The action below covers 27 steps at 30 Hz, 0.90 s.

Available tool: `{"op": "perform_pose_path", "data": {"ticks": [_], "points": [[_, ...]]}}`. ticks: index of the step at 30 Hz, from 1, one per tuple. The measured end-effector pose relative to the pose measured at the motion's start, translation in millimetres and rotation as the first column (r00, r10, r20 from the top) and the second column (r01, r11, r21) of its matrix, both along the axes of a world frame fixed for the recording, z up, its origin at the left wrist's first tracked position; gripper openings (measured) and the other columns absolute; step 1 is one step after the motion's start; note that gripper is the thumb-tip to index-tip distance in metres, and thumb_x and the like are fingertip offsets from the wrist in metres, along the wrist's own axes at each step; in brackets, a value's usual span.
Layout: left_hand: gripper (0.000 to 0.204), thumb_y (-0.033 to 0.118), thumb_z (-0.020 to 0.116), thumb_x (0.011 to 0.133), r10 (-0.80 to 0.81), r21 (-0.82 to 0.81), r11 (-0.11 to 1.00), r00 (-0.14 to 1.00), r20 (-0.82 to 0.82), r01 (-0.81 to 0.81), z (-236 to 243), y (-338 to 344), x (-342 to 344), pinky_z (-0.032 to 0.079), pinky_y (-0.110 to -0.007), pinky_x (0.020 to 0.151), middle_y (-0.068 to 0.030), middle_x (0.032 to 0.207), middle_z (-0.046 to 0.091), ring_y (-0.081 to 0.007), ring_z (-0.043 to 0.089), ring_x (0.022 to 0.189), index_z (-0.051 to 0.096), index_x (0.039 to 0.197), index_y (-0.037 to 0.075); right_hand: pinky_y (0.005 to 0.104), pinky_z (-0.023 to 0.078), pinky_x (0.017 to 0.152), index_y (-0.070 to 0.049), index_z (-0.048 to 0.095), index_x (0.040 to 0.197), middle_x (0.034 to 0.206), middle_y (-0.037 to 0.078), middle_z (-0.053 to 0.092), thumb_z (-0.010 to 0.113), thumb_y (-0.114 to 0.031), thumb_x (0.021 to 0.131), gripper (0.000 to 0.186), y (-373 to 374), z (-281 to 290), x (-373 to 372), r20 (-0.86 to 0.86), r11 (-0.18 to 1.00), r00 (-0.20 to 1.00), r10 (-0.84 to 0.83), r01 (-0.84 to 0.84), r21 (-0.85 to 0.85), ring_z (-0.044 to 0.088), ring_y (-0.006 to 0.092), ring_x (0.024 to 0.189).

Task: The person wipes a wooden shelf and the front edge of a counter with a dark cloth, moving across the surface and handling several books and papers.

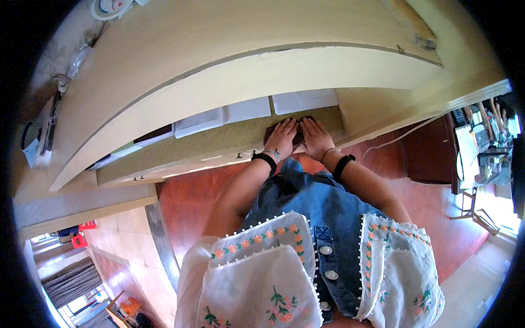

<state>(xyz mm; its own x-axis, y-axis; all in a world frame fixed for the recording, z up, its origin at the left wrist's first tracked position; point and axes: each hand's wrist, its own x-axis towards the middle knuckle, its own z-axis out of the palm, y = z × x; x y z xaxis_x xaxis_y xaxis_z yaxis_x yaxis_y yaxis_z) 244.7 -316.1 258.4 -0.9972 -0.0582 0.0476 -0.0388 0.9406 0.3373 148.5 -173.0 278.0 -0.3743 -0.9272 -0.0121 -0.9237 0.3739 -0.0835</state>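
Both hands lie side by side on the greenish-brown shelf (219, 138) of a cream cabinet, just ahead of me. Under them is a dark brown, cloth-like thing (298, 138), mostly covered, so its kind is unclear. My left hand (281, 138) rests palm down on its left part, fingers stretched forward. Beside it, almost touching, my right hand (315, 138) lies flat with its fingers extended over the right part. Just beyond the fingers, white paper stacks (247, 110) stand in a row at the back of the shelf.
Above the shelf a curved cream board (262, 68) overhangs the hands. The cabinet's side panel (372, 109) rises at the right. Reddish floor (191, 191) shows below. A dark desk (429, 153) with papers stands far right; a doorway with orange-red chairs (79, 240) lies lower left.
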Motion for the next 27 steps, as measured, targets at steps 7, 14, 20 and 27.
{"op": "perform_pose_path", "data": {"ticks": [7,14,20,27], "points": [[0.056,0.009,0.043,0.076,0.116,0.027,0.993,0.989,0.088,-0.119,10,8,-22,0.02,-0.044,0.107,-0.0162,0.141,0.026,-0.0316,0.022,0.132,0.034,0.13,-0.002,0.0406,0.014,0.109,0.0,0.025,0.135,0.144,0.015,0.021,0.054,-0.032,0.078,0.072,-16,9,-28,0.102,0.977,0.995,-0.002,-0.019,0.213,0.019,0.0274,0.133],[0.074,0.031,0.061,0.074,0.114,-0.022,0.993,0.99,0.085,-0.113,14,19,-29,0.02,-0.044,0.107,-0.0182,0.142,0.022,-0.0324,0.02,0.132,0.03,0.132,-0.002,0.0374,0.015,0.109,0.0,0.027,0.135,0.144,0.015,0.02,0.052,-0.035,0.077,0.072,-4,0,-36,0.152,0.987,0.986,-0.064,0.04,0.153,0.019,0.0267,0.133],[0.068,0.03,0.057,0.078,0.021,-0.04,0.999,0.995,0.1,-0.017,14,43,-40,0.019,-0.043,0.108,-0.0163,0.142,0.024,-0.0309,0.021,0.132,0.03,0.132,-0.001,0.0393,0.019,0.108,0.002,0.033,0.131,0.14,0.018,0.028,0.054,-0.033,0.074,0.07,29,-6,-40,0.101,0.997,0.992,-0.071,0.07,0.011,0.024,0.0296,0.131],[0.059,0.022,0.053,0.079,-0.048,-0.09,0.995,0.999,0.013,0.049,2,55,-36,0.021,-0.04,0.108,-0.0141,0.14,0.028,-0.0273,0.024,0.131,0.034,0.131,0.002,0.036,0.023,0.107,0.005,0.033,0.13,0.138,0.021,0.029,0.055,-0.028,0.073,0.07,52,5,-39,0.219,0.993,0.971,-0.094,0.076,0.089,0.025,0.0324,0.13]]}}
